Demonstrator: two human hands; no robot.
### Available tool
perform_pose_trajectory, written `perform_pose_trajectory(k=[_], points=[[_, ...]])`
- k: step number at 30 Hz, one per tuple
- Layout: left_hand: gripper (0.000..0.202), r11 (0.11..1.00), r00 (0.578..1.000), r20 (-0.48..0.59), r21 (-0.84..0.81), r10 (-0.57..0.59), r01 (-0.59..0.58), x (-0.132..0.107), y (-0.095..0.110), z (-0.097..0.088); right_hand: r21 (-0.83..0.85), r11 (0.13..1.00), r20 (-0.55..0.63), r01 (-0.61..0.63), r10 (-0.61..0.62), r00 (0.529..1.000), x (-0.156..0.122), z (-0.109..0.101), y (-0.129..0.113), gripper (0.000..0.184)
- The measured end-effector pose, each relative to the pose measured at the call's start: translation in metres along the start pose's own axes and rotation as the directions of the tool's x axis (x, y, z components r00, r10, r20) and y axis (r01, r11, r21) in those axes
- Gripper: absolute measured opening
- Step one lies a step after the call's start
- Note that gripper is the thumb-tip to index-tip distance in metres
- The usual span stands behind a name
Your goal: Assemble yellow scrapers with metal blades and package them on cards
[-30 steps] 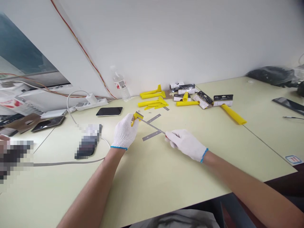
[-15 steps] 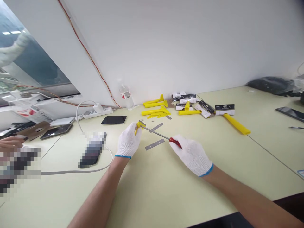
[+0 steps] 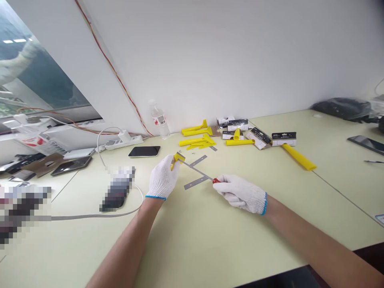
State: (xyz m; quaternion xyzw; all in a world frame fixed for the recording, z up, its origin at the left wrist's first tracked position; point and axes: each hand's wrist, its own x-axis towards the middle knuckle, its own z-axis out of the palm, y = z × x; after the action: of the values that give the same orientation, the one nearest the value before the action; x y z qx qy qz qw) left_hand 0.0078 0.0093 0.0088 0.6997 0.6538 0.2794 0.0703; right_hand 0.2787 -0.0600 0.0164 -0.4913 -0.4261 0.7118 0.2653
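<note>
My left hand (image 3: 163,179), in a white knit glove with a blue cuff, grips a small yellow plastic scraper (image 3: 177,161) with a metal plate at its head. My right hand (image 3: 240,194), gloved the same way, is closed around a red-handled screwdriver (image 3: 198,171). Its steel shaft reaches across to the scraper's head, and the tip is hidden against it. Most of the red handle is inside my fist. Two loose steel blades lie on the table beneath the shaft, one (image 3: 196,183) nearer me and one (image 3: 198,161) farther away.
Behind my hands lie yellow scraper parts (image 3: 196,141), boxed packs (image 3: 283,139) and a long yellow handle (image 3: 298,157). A water bottle (image 3: 159,121), power strip (image 3: 123,142) and phone (image 3: 144,151) stand along the wall. A pixelated object (image 3: 118,190) lies left of my left hand.
My right hand has rolled around the screwdriver handle, so less red shows. The left hand holds its place on the scraper, and the view has shifted slightly since the oldest frame.
</note>
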Motion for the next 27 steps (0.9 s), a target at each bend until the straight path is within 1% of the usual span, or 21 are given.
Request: perform_pose_trajectory(k=[2,3,5,8,9,12,14,15,16,17,18,19,20,21,22,23,24,25,26,27], points=[[0.019,1.000,1.000,-0.010,-0.018,0.007,-0.008,0.001,-0.002,0.001,-0.230,0.971,-0.166,0.063,-0.103,0.981,-0.001,0.007,0.003,0.025],[0.019,1.000,1.000,-0.009,-0.026,0.009,-0.009,0.001,-0.003,0.001,-0.334,0.939,-0.221,0.077,-0.157,0.963,-0.002,0.009,0.004,0.023],[0.019,0.999,1.000,-0.002,-0.032,0.008,-0.008,0.001,-0.003,0.002,-0.529,0.841,-0.277,0.113,-0.297,0.914,-0.002,0.011,0.005,0.021],[0.020,1.000,1.000,0.000,-0.027,0.013,-0.013,0.002,-0.003,0.002,-0.744,0.650,-0.262,0.157,-0.500,0.825,-0.001,0.008,0.005,0.019],[0.020,1.000,1.000,-0.001,-0.025,0.015,-0.015,0.001,-0.002,0.002,-0.792,0.591,-0.252,0.153,-0.545,0.800,-0.001,0.008,0.005,0.019],[0.019,1.000,1.000,-0.009,-0.017,0.011,-0.011,0.001,-0.001,0.002,-0.878,0.468,-0.227,0.105,-0.599,0.768,-0.001,0.007,0.007,0.024],[0.019,1.000,1.000,-0.016,-0.010,0.010,-0.010,0.000,-0.001,0.002,-0.901,0.413,-0.193,0.128,-0.649,0.736,-0.002,0.008,0.008,0.027],[0.019,1.000,1.000,-0.018,-0.006,0.010,-0.010,0.000,-0.001,0.002,-0.892,0.421,-0.177,0.166,-0.662,0.729,-0.003,0.008,0.009,0.029],[0.019,1.000,1.000,-0.017,-0.003,0.011,-0.012,-0.001,-0.001,0.002,-0.856,0.473,-0.175,0.207,-0.644,0.745,-0.003,0.008,0.009,0.032],[0.019,1.000,1.000,-0.016,0.000,0.014,-0.014,-0.001,-0.001,0.002,-0.781,0.577,-0.185,0.238,-0.578,0.795,-0.003,0.006,0.008,0.036],[0.019,1.000,1.000,-0.015,0.004,0.019,-0.019,-0.001,-0.001,0.002,-0.655,0.718,-0.183,0.238,-0.455,0.871,-0.002,0.003,0.008,0.040],[0.019,1.000,1.000,-0.016,0.008,0.024,-0.024,-0.002,-0.001,0.002,-0.478,0.858,-0.144,0.191,-0.291,0.946,-0.001,0.000,0.006,0.043],[0.019,0.999,0.999,-0.017,0.013,0.030,-0.030,-0.002,-0.001,0.002,-0.276,0.956,-0.065,0.101,-0.124,0.990,0.000,-0.004,0.005,0.043],[0.019,0.999,0.999,-0.018,0.020,0.034,-0.033,-0.002,0.000,0.002,-0.091,0.996,0.034,-0.003,0.006,0.999,0.001,-0.007,0.003,0.042],[0.019,0.999,0.999,-0.018,0.030,0.033,-0.032,-0.002,0.000,0.002,0.043,0.995,0.122,-0.087,0.081,0.989,0.003,-0.011,0.002,0.039],[0.019,0.999,1.000,-0.017,0.043,0.025,-0.024,-0.002,0.001,0.002,0.119,0.985,0.165,-0.125,0.105,0.981,0.003,-0.013,0.000,0.033],[0.020,0.998,1.000,-0.016,0.057,0.011,-0.010,-0.002,0.001,0.001,0.138,0.984,0.155,-0.117,0.095,0.983,0.003,-0.013,-0.001,0.028],[0.020,0.998,1.000,-0.013,0.067,0.000,0.001,-0.002,0.002,0.001,0.100,0.993,0.095,-0.069,0.060,0.994,0.003,-0.013,-0.002,0.026],[0.020,0.998,1.000,-0.009,0.069,-0.009,0.010,-0.002,0.002,0.001,0.012,1.000,0.009,-0.005,0.005,1.000,0.002,-0.011,-0.002,0.025],[0.019,0.998,1.000,-0.005,0.066,-0.015,0.016,-0.002,0.003,0.000,-0.113,0.992,-0.085,0.061,-0.071,0.994,0.000,-0.008,-0.002,0.025]])
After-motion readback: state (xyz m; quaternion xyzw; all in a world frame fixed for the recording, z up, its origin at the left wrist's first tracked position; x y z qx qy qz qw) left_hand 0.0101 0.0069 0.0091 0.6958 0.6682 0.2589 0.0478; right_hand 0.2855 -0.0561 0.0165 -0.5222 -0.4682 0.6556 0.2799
